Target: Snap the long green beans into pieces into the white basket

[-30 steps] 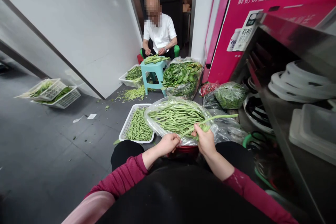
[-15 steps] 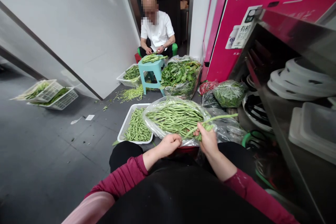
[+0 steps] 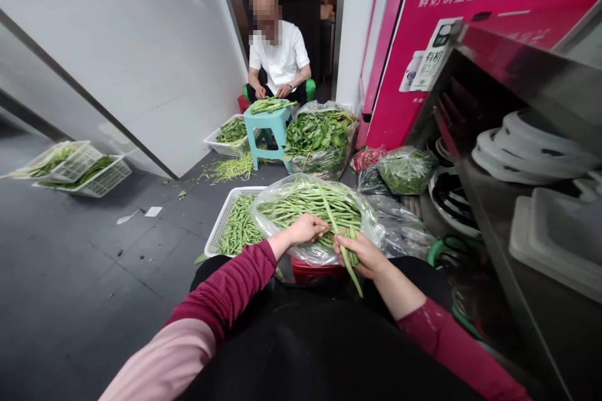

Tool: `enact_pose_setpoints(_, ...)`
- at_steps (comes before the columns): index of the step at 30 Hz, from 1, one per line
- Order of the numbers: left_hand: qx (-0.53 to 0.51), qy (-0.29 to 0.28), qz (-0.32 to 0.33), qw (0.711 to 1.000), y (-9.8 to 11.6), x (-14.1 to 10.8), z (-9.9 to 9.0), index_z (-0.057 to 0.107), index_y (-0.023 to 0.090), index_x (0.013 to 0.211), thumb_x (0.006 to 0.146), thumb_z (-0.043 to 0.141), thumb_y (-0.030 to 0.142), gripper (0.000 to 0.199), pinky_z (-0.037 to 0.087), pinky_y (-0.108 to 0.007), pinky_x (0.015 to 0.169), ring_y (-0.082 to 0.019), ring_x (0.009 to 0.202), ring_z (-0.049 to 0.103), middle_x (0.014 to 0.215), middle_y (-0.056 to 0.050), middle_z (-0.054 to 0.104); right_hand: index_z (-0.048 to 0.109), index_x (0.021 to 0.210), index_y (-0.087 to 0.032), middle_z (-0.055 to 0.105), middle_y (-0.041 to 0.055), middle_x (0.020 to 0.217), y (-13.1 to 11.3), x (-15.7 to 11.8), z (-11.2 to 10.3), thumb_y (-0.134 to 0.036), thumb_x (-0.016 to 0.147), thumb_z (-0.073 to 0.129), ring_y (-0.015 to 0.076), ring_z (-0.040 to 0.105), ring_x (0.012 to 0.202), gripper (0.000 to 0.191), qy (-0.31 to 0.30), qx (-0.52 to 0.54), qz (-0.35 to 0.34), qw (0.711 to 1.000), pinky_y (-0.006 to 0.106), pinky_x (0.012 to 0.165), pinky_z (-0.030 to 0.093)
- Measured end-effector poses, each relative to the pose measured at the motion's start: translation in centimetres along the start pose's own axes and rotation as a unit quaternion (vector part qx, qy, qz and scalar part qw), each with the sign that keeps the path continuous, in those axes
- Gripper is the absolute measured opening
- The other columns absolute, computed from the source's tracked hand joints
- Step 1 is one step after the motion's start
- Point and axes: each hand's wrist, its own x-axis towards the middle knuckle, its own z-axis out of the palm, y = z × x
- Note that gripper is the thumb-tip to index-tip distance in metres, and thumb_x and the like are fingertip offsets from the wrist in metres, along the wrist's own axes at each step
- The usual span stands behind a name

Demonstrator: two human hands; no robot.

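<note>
My right hand (image 3: 363,254) is closed around a small bunch of broken green bean pieces (image 3: 348,244) and one long green bean (image 3: 352,272), which slants from the open bag down over my lap. Just left of that bean, my left hand (image 3: 305,229) has its fingers pinched together; whether anything is between the fingertips I cannot make out. Under both hands lies a clear plastic bag (image 3: 263,216) full of long green beans (image 3: 301,200), resting on something red (image 3: 315,272). Beside it on the left, a white basket (image 3: 217,232) holds short bean pieces (image 3: 239,229).
Ahead, a person in white (image 3: 281,53) handles green stems (image 3: 270,105) on a blue stool (image 3: 268,128). A bag of leafy greens (image 3: 320,131) stands beside it. Two white baskets (image 3: 106,180) sit at the left. A metal shelf (image 3: 498,232) with containers flanks my right.
The long bean has swung from pointing right to slanting down towards my lap. My left hand has moved up and forward; my right hand has shifted slightly left and lower.
</note>
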Motion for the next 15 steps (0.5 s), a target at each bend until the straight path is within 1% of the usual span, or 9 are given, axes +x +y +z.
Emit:
enact_pose_setpoints(2, -0.130, -0.004, -0.019, 0.991, 0.1, -0.3, 0.4, 0.059, 0.011, 0.100, 0.071, 0.055, 0.035, 0.038, 0.027, -0.019, 0.040, -0.003, 0.037, 0.033, 0.057, 0.004, 0.049, 0.053, 0.070, -0.015, 0.055, -0.0021, 0.055, 0.5, 0.1, 0.0, -0.037, 0.069, 0.066, 0.0056, 0.040, 0.038, 0.025, -0.032, 0.038, 0.028, 0.998, 0.019, 0.038, 0.032)
enact_pose_setpoints(3, -0.195, -0.007, -0.017, 0.981, 0.2, -0.6, 0.5, 0.056, 0.011, 0.104, 0.070, 0.057, 0.035, 0.042, 0.025, -0.018, 0.039, -0.003, 0.037, 0.032, 0.059, 0.004, 0.048, 0.053, 0.070, -0.015, 0.054, -0.0024, 0.055, 0.7, 0.1, 0.0, -0.037, 0.069, 0.066, 0.0048, 0.038, 0.037, 0.025, -0.043, 0.055, 0.042, 0.997, 0.018, 0.038, 0.032)
enact_pose_setpoints(5, -0.306, -0.036, -0.001, 0.951, 0.7, -1.1, 0.3, 0.050, 0.014, 0.110, 0.070, 0.057, 0.033, 0.046, 0.022, -0.017, 0.037, -0.002, 0.037, 0.029, 0.059, 0.006, 0.045, 0.053, 0.070, -0.015, 0.053, -0.0030, 0.055, 0.9, 0.2, 0.0, -0.037, 0.068, 0.067, 0.0034, 0.035, 0.037, 0.026, -0.056, 0.082, 0.068, 0.993, 0.018, 0.037, 0.030)
enact_pose_setpoints(7, -0.372, -0.069, 0.021, 0.926, 1.4, -1.4, -0.1, 0.048, 0.017, 0.109, 0.072, 0.056, 0.034, 0.042, 0.017, -0.015, 0.036, -0.001, 0.036, 0.024, 0.055, 0.008, 0.039, 0.053, 0.070, -0.015, 0.052, -0.0034, 0.054, 1.0, 0.3, -0.1, -0.037, 0.068, 0.067, 0.0028, 0.032, 0.036, 0.027, -0.063, 0.096, 0.090, 0.989, 0.017, 0.036, 0.028)
enact_pose_setpoints(9, -0.388, -0.076, 0.034, 0.918, 2.3, -1.5, -0.5, 0.049, 0.017, 0.098, 0.074, 0.055, 0.039, 0.033, 0.012, -0.015, 0.035, -0.001, 0.034, 0.018, 0.049, 0.010, 0.029, 0.053, 0.070, -0.014, 0.051, -0.0036, 0.053, 1.3, 0.3, -0.1, -0.036, 0.068, 0.067, 0.0026, 0.032, 0.036, 0.026, -0.076, 0.095, 0.107, 0.987, 0.017, 0.036, 0.027)
enact_pose_setpoints(10, -0.384, -0.067, 0.032, 0.920, 2.7, -1.4, -0.6, 0.048, 0.017, 0.090, 0.074, 0.055, 0.041, 0.030, 0.010, -0.015, 0.035, -0.001, 0.034, 0.016, 0.047, 0.011, 0.024, 0.054, 0.070, -0.014, 0.051, -0.0035, 0.053, 1.4, 0.3, -0.2, -0.036, 0.068, 0.067, 0.0029, 0.033, 0.036, 0.026, -0.083, 0.092, 0.112, 0.986, 0.017, 0.036, 0.027)
enact_pose_setpoints(12, -0.358, -0.022, 0.023, 0.933, 3.4, -1.1, -0.8, 0.044, 0.017, 0.078, 0.072, 0.058, 0.044, 0.030, 0.007, -0.015, 0.035, -0.001, 0.033, 0.013, 0.045, 0.012, 0.019, 0.055, 0.072, -0.014, 0.051, -0.0033, 0.054, 1.6, 0.2, -0.3, -0.037, 0.068, 0.067, 0.0038, 0.036, 0.037, 0.026, -0.092, 0.089, 0.119, 0.985, 0.018, 0.037, 0.029)
enact_pose_setpoints(15, -0.290, 0.091, 0.037, 0.952, 3.7, -0.6, -1.2, 0.042, 0.018, 0.072, 0.068, 0.062, 0.044, 0.033, 0.009, -0.016, 0.036, -0.001, 0.032, 0.017, 0.042, 0.012, 0.024, 0.057, 0.075, -0.014, 0.055, -0.0018, 0.056, 1.8, -0.1, -0.2, -0.038, 0.068, 0.066, 0.0045, 0.037, 0.037, 0.026, -0.090, 0.069, 0.114, 0.987, 0.019, 0.037, 0.031)
